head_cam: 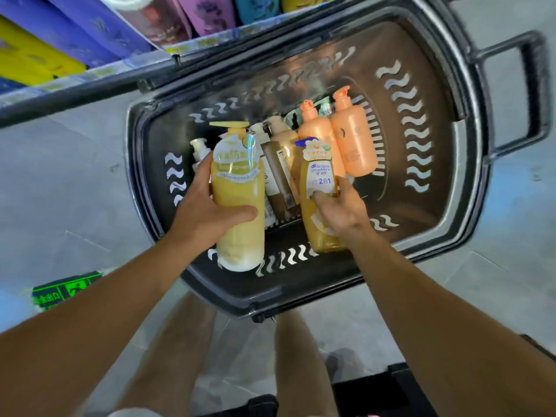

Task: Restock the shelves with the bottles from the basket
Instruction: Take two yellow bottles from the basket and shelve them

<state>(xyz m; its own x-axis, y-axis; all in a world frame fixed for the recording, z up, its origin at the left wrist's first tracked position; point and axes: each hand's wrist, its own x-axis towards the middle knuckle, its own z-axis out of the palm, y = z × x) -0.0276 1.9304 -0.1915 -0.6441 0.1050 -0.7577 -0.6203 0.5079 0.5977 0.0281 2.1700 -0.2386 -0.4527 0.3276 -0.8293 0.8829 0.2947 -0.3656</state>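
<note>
The large yellow pump bottle (237, 200) is raised over the near-left part of the basket (463, 182), gripped round its middle by the left hand (204, 212), thumb across the front and fingers curled behind. Just right of it, over the basket's near wall, the right hand (340, 212) grips the lower half of a smaller amber bottle (319, 200) with a blue cap and a white label. Both lifts look like the pick-up step, and it is probably best done by raising each bottle straight up past the rim before turning toward the shelf (90, 76) beyond the basket's far-left side, keeping the pump heads upright so nothing snags. The plastic looks smooth and glossy, likely slippery, so a mid-body hold seems sound; the yellow bottle's wide flat pump top could catch neighbours. Deeper in the basket lie two matte peach bottles (340, 139) with orange pumps toward its far right, and brown and white bottles (279, 167) at its centre. The basket is dark rigid plastic with wavy slots and a loop handle.
</note>
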